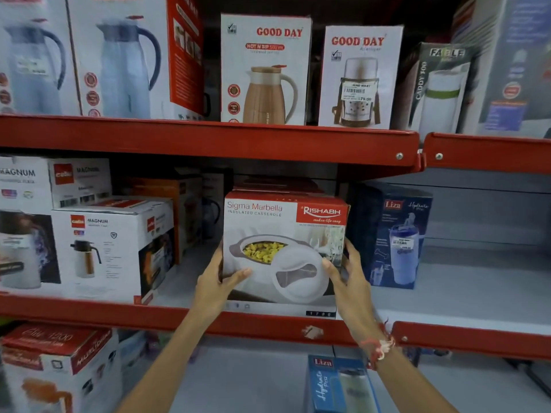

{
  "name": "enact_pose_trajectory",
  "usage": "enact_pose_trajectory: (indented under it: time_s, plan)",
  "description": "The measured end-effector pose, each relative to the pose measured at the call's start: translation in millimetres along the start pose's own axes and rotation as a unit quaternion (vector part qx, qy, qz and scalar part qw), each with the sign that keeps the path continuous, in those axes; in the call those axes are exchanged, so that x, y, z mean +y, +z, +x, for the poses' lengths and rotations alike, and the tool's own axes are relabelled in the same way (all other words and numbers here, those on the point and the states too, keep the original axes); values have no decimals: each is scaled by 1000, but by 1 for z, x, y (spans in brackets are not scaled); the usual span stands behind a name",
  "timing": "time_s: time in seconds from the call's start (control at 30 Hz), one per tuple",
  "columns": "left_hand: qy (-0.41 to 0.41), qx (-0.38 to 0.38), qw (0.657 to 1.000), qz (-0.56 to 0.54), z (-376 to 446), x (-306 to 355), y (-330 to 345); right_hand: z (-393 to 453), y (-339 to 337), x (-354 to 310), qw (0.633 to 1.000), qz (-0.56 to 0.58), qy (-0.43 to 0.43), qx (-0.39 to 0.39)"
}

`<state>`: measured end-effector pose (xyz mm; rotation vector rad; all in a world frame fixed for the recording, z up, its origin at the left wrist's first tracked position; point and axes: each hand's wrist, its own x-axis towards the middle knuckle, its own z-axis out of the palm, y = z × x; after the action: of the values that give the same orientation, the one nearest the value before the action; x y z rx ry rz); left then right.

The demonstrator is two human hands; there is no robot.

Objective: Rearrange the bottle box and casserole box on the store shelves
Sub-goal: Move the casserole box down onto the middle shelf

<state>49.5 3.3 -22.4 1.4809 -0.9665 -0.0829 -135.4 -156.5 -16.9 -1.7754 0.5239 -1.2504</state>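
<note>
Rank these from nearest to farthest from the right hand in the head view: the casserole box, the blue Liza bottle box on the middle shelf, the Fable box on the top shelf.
1. Casserole box: held by the right hand at its right edge.
2. Blue Liza bottle box: just right of the hand, same shelf.
3. Fable box: one shelf up, to the right.

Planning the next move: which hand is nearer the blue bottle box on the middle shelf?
Right. The right hand grips the casserole box on its side facing the blue bottle box; the left hand holds the opposite side, farther away.
</note>
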Motion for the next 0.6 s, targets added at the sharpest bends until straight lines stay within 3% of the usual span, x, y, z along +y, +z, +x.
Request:
enact_pose_trajectory:
  time_s: [0.33,0.5,0.6]
  plan:
    - [-34,10,999,7,-8,3,4,-9,-7,1,999,-7,-4,-33]
    - [-10,178,983,-30,-69,17,23,-60,-27,-15,999,-24,-29,25]
    - [1,193,979,-71,-116,13,46,-104,-40,-7,999,-18,-33,38]
